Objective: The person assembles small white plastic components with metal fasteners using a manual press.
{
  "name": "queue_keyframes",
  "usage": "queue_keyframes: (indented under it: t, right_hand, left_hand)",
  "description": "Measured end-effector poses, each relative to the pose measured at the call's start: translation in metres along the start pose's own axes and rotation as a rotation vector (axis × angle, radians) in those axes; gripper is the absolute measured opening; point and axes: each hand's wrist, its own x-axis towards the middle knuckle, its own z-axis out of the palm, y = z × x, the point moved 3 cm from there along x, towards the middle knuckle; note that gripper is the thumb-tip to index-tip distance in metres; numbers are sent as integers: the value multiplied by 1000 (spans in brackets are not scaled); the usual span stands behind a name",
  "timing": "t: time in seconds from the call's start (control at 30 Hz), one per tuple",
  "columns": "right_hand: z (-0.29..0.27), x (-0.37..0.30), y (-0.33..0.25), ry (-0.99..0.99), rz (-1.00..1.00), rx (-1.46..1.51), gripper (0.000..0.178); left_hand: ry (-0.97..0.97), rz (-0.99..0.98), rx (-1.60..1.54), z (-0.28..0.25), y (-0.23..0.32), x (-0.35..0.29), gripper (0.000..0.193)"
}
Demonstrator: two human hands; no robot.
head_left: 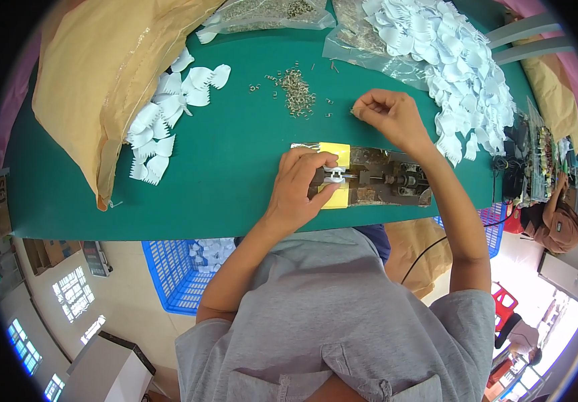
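Note:
My left hand has its thumb and forefinger closed around a white plastic hair claw clip. The clip sits at the left end of a small metal bench jig, over a yellow patch. Beyond the jig, my right hand is raised in a pinch, with a tiny metal spring at its fingertips, partly hidden. To its left lies a loose pile of small metal springs, with a few strays around it.
White toothed clip halves are heaped at the far right; others spill from a brown paper sack at the left. Clear bags of metal parts lie at the back. Below the green table stands a blue basket. Other people are at the right.

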Motion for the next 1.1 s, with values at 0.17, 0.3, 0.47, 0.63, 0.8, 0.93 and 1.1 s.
queue_keyframes:
  t: [0.17,0.3,0.47,0.63,0.8,0.93,1.1]
  right_hand:
    - [5,-22,-9,150,-600,-989,13]
    - [-9,-26,-3,249,-324,-702,18]
    - [-2,-16,0,238,-42,-540,14]
    - [5,-17,1,252,-74,-593,12]
    - [12,-49,-27,-12,-63,-140,14]
    - [35,-78,-53,-146,-210,-176,10]
    - [42,-79,-52,-124,-336,-346,6]
  left_hand:
    - [4,-5,9,-1,1,1,49]
    - [2,28,41,-2,2,2,48]
    - [11,-5,21,-1,0,0,50]
    - [3,-44,-19,1,-1,-1,51]
    - [0,-122,-105,0,-3,-2,49]
    - [3,-169,-150,0,-4,-3,51]
    - [-2,-146,-136,1,-7,-2,55]
